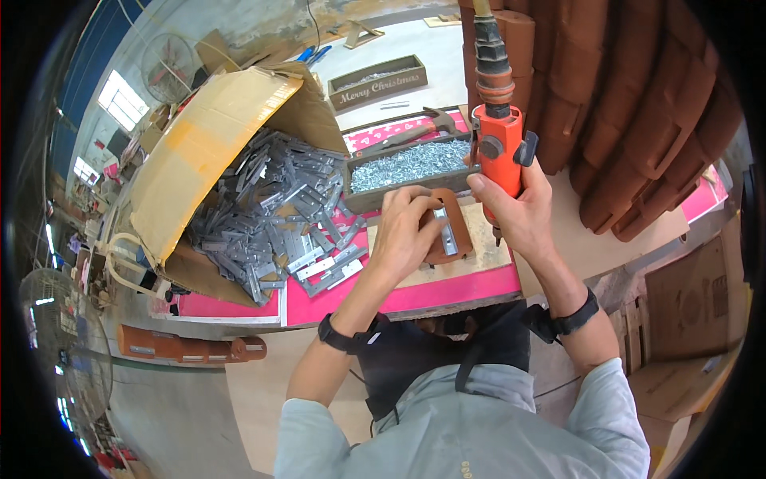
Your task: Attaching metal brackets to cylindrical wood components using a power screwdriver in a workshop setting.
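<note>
My right hand (523, 209) is wrapped round an orange power screwdriver (501, 144), held upright with its bit (497, 235) pointing down and a dark hose at its top. The bit is to the right of a brown rounded piece (456, 206) lying on a light wooden board (487, 251). A short silver metal bracket (445, 231) rests on that piece. My left hand (405, 231) bends over the piece, its fingertips closed at the bracket. Any small screw between those fingers is hidden. Just beyond stands a wooden box full of screws (411, 168).
A tipped cardboard box (211, 156) spills metal brackets (279, 207) on the left. Behind the screws lie a hammer (415, 132) and another wooden box (379, 84). Nested brown pieces (614, 104) rise at the right. A brown stack (187, 345) sits low at left.
</note>
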Tool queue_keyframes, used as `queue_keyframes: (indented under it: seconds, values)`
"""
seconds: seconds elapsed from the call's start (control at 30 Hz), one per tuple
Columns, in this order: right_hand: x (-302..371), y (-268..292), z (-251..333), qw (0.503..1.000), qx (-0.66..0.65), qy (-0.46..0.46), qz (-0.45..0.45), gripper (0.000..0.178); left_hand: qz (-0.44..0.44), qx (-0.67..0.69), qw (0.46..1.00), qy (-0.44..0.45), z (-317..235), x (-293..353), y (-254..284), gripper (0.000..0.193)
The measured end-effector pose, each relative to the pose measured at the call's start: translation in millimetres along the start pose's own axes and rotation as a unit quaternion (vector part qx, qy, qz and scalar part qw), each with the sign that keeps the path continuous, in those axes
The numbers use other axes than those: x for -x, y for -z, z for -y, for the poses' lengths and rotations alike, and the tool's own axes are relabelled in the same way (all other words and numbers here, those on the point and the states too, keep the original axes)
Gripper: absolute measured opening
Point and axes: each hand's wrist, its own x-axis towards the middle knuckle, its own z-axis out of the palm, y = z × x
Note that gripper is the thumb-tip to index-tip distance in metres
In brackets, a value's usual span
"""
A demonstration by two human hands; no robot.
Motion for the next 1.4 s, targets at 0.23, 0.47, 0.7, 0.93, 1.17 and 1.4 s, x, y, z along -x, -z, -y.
queue_keyframes:
  seconds: [0.23, 0.47, 0.7, 0.93, 1.17, 1.4]
  values:
    - [-2.8, -3.2, 1.4, 1.0, -0.012, 0.005, 0.011, 0.042, 0.081, -0.06, 0.987, -0.125, -11.7, 9.1, 4.8, 0.049]
    - [-2.3, -5.8, 1.2, 0.999, -0.022, -0.008, 0.025, 0.045, 0.103, -0.092, 0.984, -0.11, -13.7, 1.9, 9.0, 0.051]
    - [-6.7, -3.2, -8.8, 0.999, -0.031, -0.008, 0.017, 0.041, 0.061, -0.05, 0.992, -0.096, -6.4, 7.9, 6.5, 0.058]
    - [-22.6, -4.8, -1.4, 0.999, -0.031, -0.009, 0.033, 0.038, -0.047, -0.116, 0.992, -0.028, 66.7, -46.1, 16.2, 0.038]
    - [-36.0, -4.1, -10.6, 0.999, -0.013, 0.001, 0.033, 0.038, 0.118, -0.034, 0.982, 0.143, 83.6, -105.9, 9.1, 0.029]
    - [-38.3, -3.6, -15.5, 0.999, 0.003, -0.002, 0.039, 0.039, 0.137, -0.091, 0.985, 0.05, 97.6, -115.1, -0.8, 0.01]
